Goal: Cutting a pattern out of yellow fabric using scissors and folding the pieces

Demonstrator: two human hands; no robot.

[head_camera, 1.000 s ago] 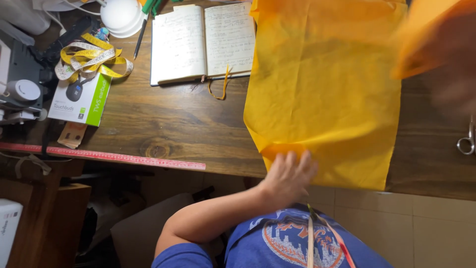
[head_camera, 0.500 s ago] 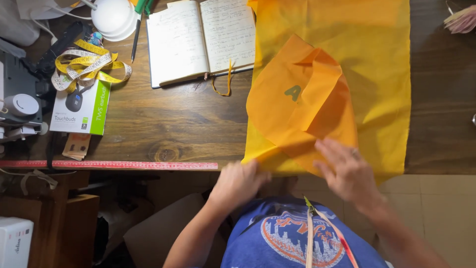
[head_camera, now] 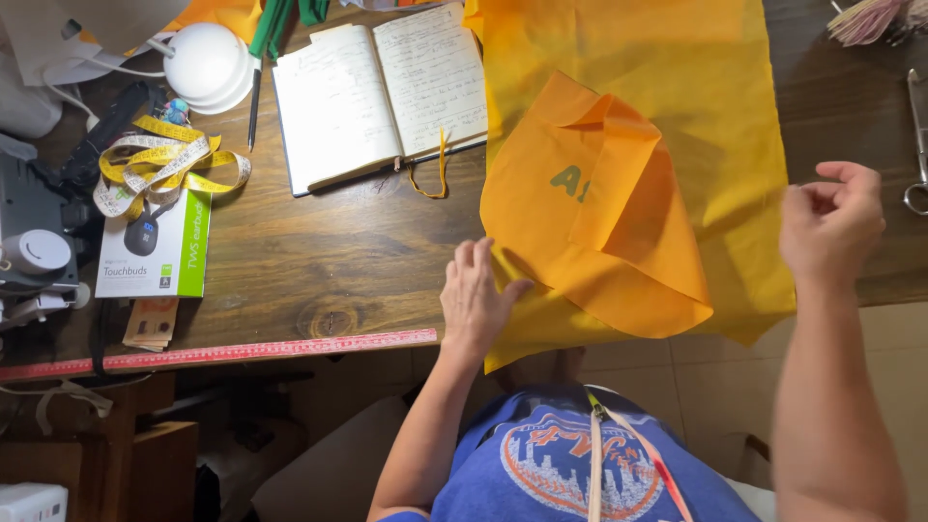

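Head view, only one. 2 hands in shot, both the person's own.

Left hand [head_camera: 476, 302]: flat, fingers spread, palm down, pressing the near left edge of the yellow cloth [head_camera: 715, 106] where it meets the bench [head_camera: 329, 261]. Grips nothing.

Right hand [head_camera: 833, 224]: lifted off the bench by the cloth's right edge, fingers curled loosely in, nothing seen in it; can't tell if fingertips touch the cloth.

Cloth pieces: 2. The big yellow cloth lies spread across the bench, near edge hanging over the front. On top of it, 1 smaller orange piece [head_camera: 590, 242], partly folded over itself, a dark green mark showing on it; sits between the 2 hands, nearer the left.

Rest on bench, left side: 1 open notebook [head_camera: 382, 92] w/ ribbon marker, just beside the cloth's left edge. 1 white round lamp head [head_camera: 208, 68]. 1 pen [head_camera: 253, 101]. 1 yellow tape measure [head_camera: 164, 159], coiled on top of 1 white-and-green box [head_camera: 159, 253]. 1 red ruler [head_camera: 222, 353] along the bench's front edge. 1 pair scissors [head_camera: 916, 145] at far right, partly cut off. 2nd tape hangs round the person's neck [head_camera: 619, 454].
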